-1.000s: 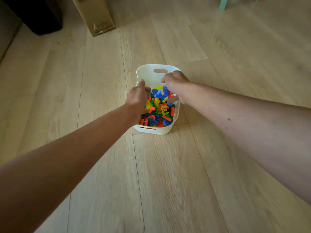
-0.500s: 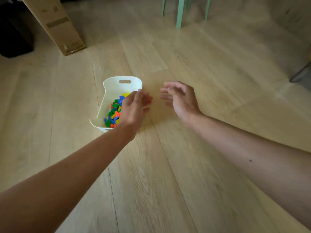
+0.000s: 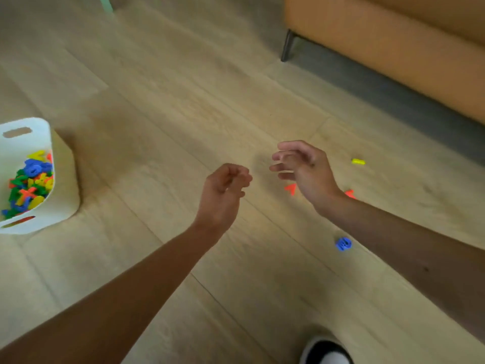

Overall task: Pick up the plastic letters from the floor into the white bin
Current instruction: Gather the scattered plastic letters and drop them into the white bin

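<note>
2 orange letters, 1 yellow letter, 1 blue letter, 1 white bin, 1 shoe.

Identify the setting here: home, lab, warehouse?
Most likely a home living room: light wood-plank floor, an orange sofa on a dark leg, and a white bin of plastic letters, with strays like the blue letter lying loose.
</note>
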Tool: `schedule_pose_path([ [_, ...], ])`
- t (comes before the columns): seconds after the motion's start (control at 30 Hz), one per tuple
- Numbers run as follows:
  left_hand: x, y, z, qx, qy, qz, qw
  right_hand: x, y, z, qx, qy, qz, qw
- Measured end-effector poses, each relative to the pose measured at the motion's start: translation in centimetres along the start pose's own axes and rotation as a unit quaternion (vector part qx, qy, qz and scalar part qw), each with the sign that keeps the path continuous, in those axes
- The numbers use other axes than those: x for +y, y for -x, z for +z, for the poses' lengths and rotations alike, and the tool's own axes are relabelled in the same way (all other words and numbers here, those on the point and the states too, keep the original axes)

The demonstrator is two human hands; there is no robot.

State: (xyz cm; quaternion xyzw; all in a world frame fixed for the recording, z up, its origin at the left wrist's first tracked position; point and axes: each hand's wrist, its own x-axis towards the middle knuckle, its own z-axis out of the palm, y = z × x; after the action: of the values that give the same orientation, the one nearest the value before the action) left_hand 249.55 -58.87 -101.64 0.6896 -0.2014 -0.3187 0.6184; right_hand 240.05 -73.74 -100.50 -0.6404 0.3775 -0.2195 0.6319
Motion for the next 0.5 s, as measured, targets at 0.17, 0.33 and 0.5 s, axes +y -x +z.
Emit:
schedule_pose_path([
  [0.17,-3.0,1.8,7.4,-0.107,-0.067,0.022,0.992,2.3,1.9,-7.4,0.099,-0.04,0.024,0.994],
  [0.33,-5.5,2.9,11.7,-0.181,-0.102,0.027,0.978,5.4,3.5,-11.5,0.128,-0.03,0.055,0.99],
  [0.5,-8.2,1.9,13.9,-0.232,-0.166,0.055,0.957,8.6,4.6,-14.1,0.158,-0.011,0.073,0.985],
])
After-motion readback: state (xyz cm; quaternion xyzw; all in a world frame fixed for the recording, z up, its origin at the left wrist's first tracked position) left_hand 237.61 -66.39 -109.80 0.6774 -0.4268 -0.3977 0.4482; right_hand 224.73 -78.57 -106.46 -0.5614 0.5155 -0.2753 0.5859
